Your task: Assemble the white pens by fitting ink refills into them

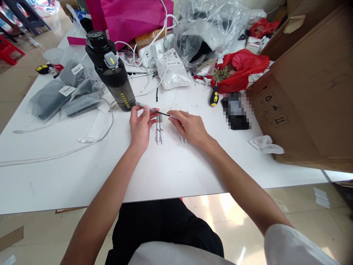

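My left hand (141, 125) pinches a thin dark pen refill (154, 110) that runs from near the bottle toward my right hand. The fingertips of my right hand (189, 127) close on the refill's right end. Two white pen barrels (159, 133) lie side by side on the white table (165, 169) between my hands. Another white pen part (183, 140) shows partly under my right palm.
A dark water bottle (113, 70) stands just behind my left hand. White cables (91, 138) trail left. Grey packets (52, 97), a yellow-handled screwdriver (214, 96), a red bag (242, 70), a blurred dark object (236, 110), a crumpled tissue (265, 144) and a cardboard box (311, 92) surround the work spot.
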The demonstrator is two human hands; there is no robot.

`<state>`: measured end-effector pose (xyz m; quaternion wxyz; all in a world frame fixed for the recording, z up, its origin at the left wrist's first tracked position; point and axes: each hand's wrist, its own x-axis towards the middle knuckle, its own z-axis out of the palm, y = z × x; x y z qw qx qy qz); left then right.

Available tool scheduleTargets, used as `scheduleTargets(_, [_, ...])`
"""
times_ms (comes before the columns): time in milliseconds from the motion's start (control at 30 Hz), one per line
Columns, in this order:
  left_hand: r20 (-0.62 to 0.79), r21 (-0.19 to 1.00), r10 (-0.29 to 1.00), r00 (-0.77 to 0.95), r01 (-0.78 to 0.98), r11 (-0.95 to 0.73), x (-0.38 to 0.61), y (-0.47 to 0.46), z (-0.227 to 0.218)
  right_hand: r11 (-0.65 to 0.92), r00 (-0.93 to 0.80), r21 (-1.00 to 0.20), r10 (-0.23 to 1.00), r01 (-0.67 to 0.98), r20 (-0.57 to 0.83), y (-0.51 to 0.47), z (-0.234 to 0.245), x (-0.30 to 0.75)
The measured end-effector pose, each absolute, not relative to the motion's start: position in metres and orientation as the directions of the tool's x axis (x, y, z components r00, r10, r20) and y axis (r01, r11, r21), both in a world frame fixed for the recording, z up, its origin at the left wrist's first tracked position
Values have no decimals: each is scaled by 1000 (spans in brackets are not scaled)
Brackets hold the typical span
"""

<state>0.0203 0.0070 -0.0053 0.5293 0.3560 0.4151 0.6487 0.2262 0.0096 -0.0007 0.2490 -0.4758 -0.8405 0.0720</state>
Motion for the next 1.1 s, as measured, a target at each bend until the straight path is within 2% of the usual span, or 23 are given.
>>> scheduleTargets(667, [-25,907,974,-225,-414,-72,10,11,-2,541,-400,-371,828,755,393,10,0,227])
scheduleTargets(1100, [6,882,977,-212,-460,-105,5,14,-4,548,-375,-406,820,731,432,11,-2,227])
